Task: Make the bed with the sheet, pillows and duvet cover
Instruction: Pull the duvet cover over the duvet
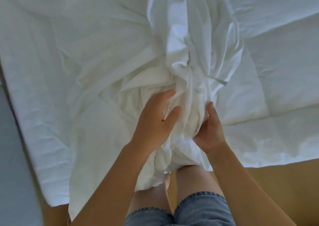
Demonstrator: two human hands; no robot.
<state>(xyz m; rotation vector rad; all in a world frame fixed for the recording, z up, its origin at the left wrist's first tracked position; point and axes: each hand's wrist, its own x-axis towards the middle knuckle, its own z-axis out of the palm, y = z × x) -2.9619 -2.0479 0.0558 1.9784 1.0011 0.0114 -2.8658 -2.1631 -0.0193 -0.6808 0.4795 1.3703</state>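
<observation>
Our left hand (160,117) lies on the cover (183,105) with its fingers straight. Our right hand (209,132) grabs the same cover, with its fingers curled into the folds. The cover is a white bunch at the near edge of the bed, between our hands. Part of it hangs down by our legs toward the floor (267,182).

What could go wrong? Biggest first.

- The sheet (51,70) is wrinkly. If we tug the cover hard, we think the sheet may slide and bunch up more.
- The duvet (255,91) lies just beside the cover on the right, touching it. A hard pull could drag it off the edge of the bed.
- The cover is twisted, so we might grab the wrong layer and miss the opening. Its low end could touch the floor and get dirty.
- The little tie (219,80) sticks out loose. It could catch on our fingers or get yanked.

The cover is the only bag-like thing we see. We cannot tell if anything is inside it. The duvet looks to be outside it. We see no pillows.
</observation>
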